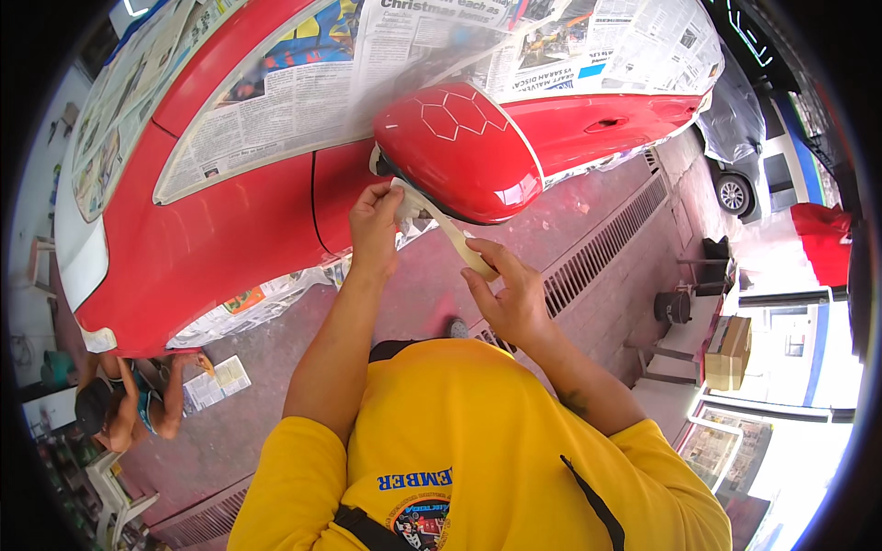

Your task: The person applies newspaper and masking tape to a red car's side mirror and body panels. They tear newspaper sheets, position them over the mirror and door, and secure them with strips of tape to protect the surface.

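Observation:
My left hand (375,231) pinches the free end of a pale masking tape strip (444,219) between thumb and fingertips. The strip slants down to a masking tape roll (478,263), seen nearly edge-on, which my right hand (513,293) holds between thumb and fingers. Just beyond both hands is the glossy red side mirror (458,162) of a red car (241,237), marked with pale hexagon outlines. The tape passes in front of its dark lower edge; whether it touches there, I cannot tell. Newspaper (296,110), edged with tape, covers the car's side window.
A person (131,406) crouches at the car's lower left, near a newspaper sheet (217,384) on the floor. A white plastic chair (114,492) stands close by. Right of me are a floor drain grate (606,241), a black bucket (672,307) and a cardboard box (728,352).

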Demonstrator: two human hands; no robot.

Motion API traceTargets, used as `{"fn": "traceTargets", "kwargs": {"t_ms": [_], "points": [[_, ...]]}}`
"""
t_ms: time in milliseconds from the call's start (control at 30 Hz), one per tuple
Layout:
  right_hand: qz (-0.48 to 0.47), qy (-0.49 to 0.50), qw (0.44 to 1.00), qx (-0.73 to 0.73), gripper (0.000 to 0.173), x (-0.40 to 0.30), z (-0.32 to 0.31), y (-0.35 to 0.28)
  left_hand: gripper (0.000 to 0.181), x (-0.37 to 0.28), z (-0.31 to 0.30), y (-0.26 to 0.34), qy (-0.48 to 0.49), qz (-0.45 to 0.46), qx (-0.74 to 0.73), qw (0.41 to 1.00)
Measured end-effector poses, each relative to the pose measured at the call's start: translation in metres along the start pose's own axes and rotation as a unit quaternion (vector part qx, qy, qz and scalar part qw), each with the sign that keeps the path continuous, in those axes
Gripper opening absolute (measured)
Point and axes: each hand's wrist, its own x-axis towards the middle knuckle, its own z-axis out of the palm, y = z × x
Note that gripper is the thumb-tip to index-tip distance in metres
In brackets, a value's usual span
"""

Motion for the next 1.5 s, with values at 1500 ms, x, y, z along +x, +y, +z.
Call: {"fn": "traceTargets", "kwargs": {"t_ms": [1500], "points": [[0.051,-0.027,0.998,0.026,0.045,0.007,-0.002,-0.005,0.016,0.006,0.008,0.016,0.031,0.064,0.118,0.99]]}}
